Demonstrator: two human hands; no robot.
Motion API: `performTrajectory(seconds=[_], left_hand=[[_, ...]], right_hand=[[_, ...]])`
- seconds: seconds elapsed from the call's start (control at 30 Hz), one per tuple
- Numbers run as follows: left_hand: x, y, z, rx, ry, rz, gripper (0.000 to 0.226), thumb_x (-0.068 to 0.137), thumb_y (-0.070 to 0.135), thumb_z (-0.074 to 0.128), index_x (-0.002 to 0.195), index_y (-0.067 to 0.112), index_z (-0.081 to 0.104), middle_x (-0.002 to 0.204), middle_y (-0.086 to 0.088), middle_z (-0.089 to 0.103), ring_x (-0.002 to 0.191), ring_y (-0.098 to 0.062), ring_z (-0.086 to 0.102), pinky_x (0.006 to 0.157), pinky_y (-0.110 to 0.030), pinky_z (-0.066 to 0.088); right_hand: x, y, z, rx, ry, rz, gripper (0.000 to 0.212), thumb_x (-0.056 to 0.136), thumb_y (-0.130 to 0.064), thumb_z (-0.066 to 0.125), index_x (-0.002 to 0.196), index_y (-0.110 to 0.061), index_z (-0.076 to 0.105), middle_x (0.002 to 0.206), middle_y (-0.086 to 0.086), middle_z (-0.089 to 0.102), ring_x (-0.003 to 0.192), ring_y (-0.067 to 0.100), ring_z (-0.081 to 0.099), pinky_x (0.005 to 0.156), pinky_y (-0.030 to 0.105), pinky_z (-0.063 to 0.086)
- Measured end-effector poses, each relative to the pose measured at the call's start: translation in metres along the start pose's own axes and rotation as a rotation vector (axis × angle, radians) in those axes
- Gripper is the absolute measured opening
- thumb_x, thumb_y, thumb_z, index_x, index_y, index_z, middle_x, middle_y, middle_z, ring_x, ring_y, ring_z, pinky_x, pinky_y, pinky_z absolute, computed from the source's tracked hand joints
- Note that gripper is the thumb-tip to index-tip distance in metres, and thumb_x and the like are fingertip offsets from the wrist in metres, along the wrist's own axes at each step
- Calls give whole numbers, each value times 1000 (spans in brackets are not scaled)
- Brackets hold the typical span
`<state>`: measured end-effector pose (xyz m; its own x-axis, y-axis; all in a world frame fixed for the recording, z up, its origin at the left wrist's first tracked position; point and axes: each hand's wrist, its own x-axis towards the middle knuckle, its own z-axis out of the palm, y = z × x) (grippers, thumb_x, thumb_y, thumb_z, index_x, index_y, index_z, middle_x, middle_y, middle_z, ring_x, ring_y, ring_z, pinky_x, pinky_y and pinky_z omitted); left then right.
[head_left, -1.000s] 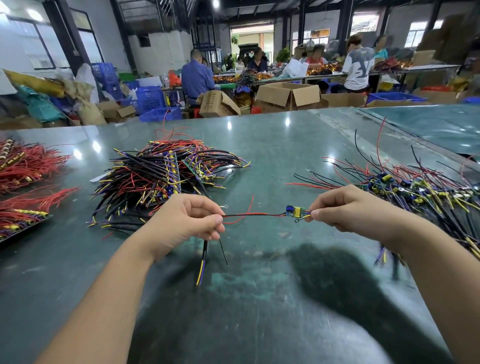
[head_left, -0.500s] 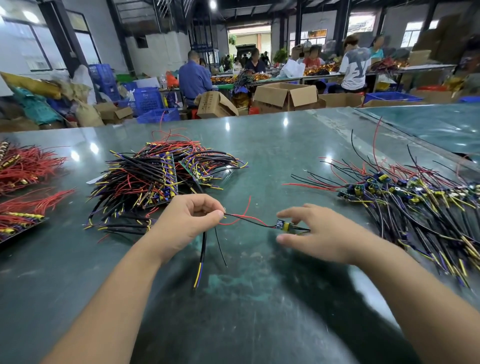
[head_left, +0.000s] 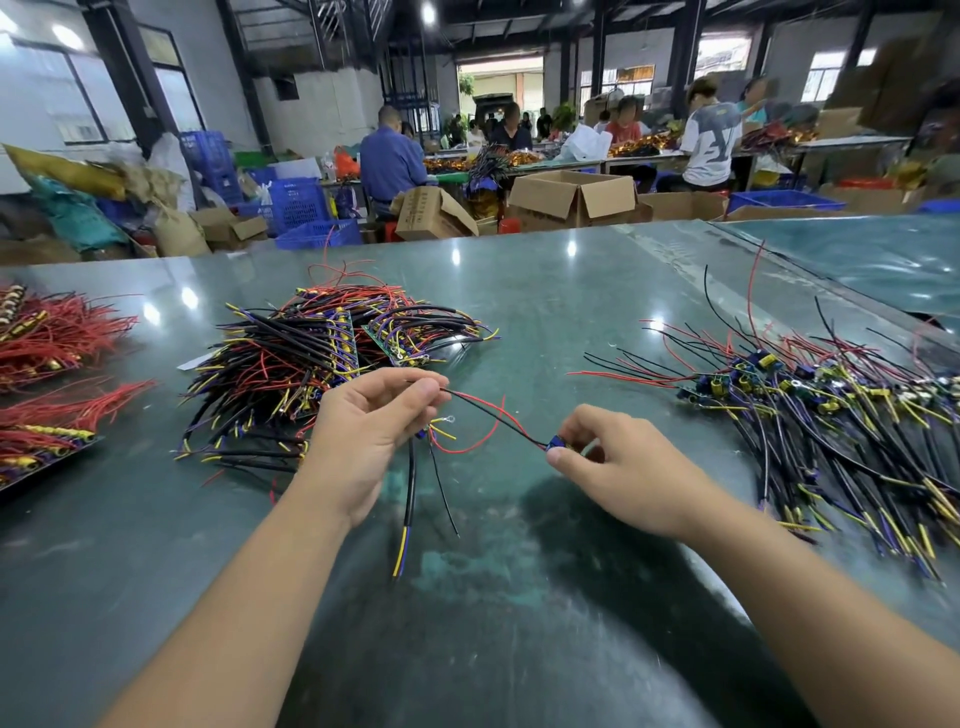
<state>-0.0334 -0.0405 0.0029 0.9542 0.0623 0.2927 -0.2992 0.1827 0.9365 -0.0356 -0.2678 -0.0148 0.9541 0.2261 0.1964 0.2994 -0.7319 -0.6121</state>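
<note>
Above the green table (head_left: 519, 597), my left hand (head_left: 363, 431) pinches a bunch of thin wires (head_left: 410, 499) whose black, yellow and purple ends hang down below it. From that pinch, a red and a black wire (head_left: 488, 415) run right to a small blue-and-yellow circuit module (head_left: 558, 442). My right hand (head_left: 618, 467) pinches this module between thumb and fingers, low over the table.
A heap of wired boards (head_left: 311, 374) lies behind my left hand. A spread of loose wired modules (head_left: 810, 415) covers the right. Red wire bundles (head_left: 47, 338) lie at the left edge. Beyond the table are cardboard boxes (head_left: 571, 200), blue crates and people at benches.
My right hand has dropped lower and come left toward my left hand, so the red and black wires between them now hang slack and looped instead of stretched straight.
</note>
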Motion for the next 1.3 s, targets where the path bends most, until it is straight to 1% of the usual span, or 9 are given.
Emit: performTrajectory(seconds=[0.13,0.27,0.4,0.5,0.63,0.83,1.03,1.13,1.3], left_hand=[[-2,1,0,19,30,8,11,71,16,69,75,20,78,76,-3,74,66,-9,69,61,-15,53],[1,-1,-2,91,84,25,16,80,0,67,83,14,74,70,-2,73,60,-10,68,59,-16,54],[3,-3,-5,168,91,-7,19,79,-3,69,94,9,68,68,-3,73,59,-13,69,57,-16,53],[3,-4,-7,200,72,-27,18,80,-3,70,93,9,67,67,-3,73,58,-12,69,56,-15,52],[5,-5,-10,226,65,-25,15,81,-2,69,89,10,67,66,-3,72,58,-10,68,56,-14,51],[5,-4,-15,251,38,-124,21,82,-2,68,97,10,60,63,-6,71,53,-11,66,52,-16,51],[4,-2,-18,280,-19,-240,15,83,0,68,95,5,61,66,-9,72,57,-13,68,51,-15,52],[3,-1,-16,271,-38,-268,8,84,0,67,90,5,63,67,-8,72,58,-12,69,52,-14,51],[4,1,-17,225,-20,-295,3,83,0,66,83,3,65,68,-8,72,59,-13,69,52,-14,51]], right_hand=[[0,1,6,-35,-18,15,13,89,-43,55,87,-30,53,84,-12,62,83,15,58,79,37,50],[1,2,7,-25,-3,11,13,91,-41,54,90,-28,54,87,-11,62,82,14,56,76,34,48],[1,6,5,27,22,17,13,96,-39,48,92,-27,48,89,-5,60,81,17,54,74,35,44],[0,6,4,32,20,12,14,97,-37,46,94,-24,48,85,-3,60,78,18,53,74,35,43],[1,5,3,81,41,-32,9,97,-33,48,103,-27,49,81,-6,60,71,14,52,66,21,39],[2,6,-3,-22,-16,-53,4,92,-30,53,89,-32,54,72,-8,62,56,1,48,57,15,38],[2,7,-7,-131,-67,-32,5,84,-32,54,87,-35,55,74,-5,64,57,6,46,56,19,39],[2,8,-9,-140,-50,-24,6,82,-33,53,86,-36,55,75,-6,64,59,7,48,59,27,43],[2,6,-8,-130,-15,-46,6,82,-32,55,88,-33,57,72,-5,63,55,6,46,56,25,40]])
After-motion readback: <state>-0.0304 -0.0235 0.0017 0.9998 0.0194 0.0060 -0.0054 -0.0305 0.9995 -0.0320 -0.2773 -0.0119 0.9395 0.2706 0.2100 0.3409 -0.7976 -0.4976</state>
